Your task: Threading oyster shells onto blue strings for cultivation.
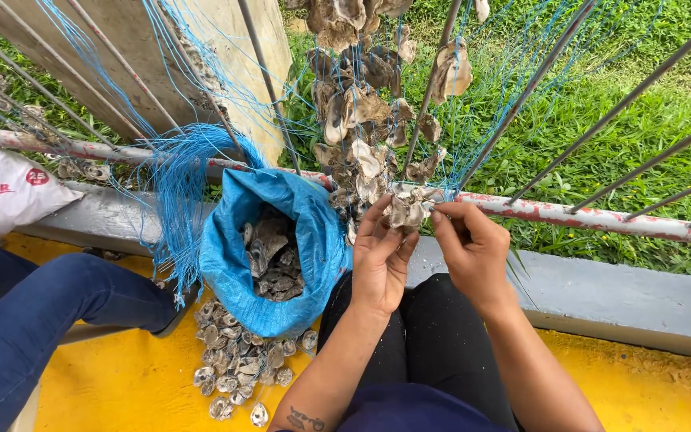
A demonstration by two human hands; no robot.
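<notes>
Shell cluster (409, 206) on rail, L hand (379, 260) fingers cupping it, R hand (471, 248) fingers pinching, prob. blue twine

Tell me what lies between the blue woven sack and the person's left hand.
Nothing: in the head view the blue woven sack and the left hand nearly touch.

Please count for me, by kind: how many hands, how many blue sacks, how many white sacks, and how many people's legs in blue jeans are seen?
Hands: 2 (left hand, right hand)
Blue sack: 1
White sack: 1
Legs in blue jeans: 2
Total: 6
</notes>
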